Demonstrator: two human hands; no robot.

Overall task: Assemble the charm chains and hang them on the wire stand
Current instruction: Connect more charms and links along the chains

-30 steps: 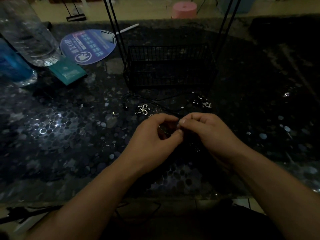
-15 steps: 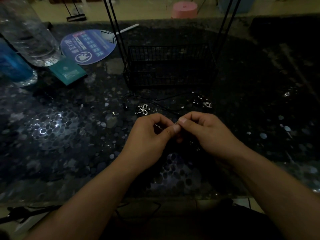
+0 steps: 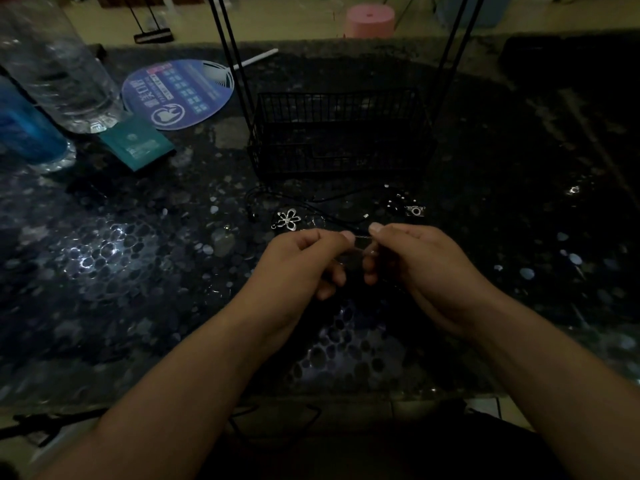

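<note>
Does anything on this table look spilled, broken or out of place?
Nothing stands out. The flower charm and camera charm lie loose before the wire stand, as parts would. Both bottles stand upright. The dim light hides fine detail.

A dark table [image 3: 114, 271] with a glossy pebble-patterned top carries everything. At far left stand a clear plastic bottle [image 3: 59, 74] and a blue bottle [image 3: 24, 133], with a teal card [image 3: 136, 143] and a blue hand fan [image 3: 178, 93] near them. The black wire stand [image 3: 341, 133] sits far centre. Just nearer lie a flower charm [image 3: 286, 220], a black cord [image 3: 332, 199] and a camera charm [image 3: 415, 211].
</note>
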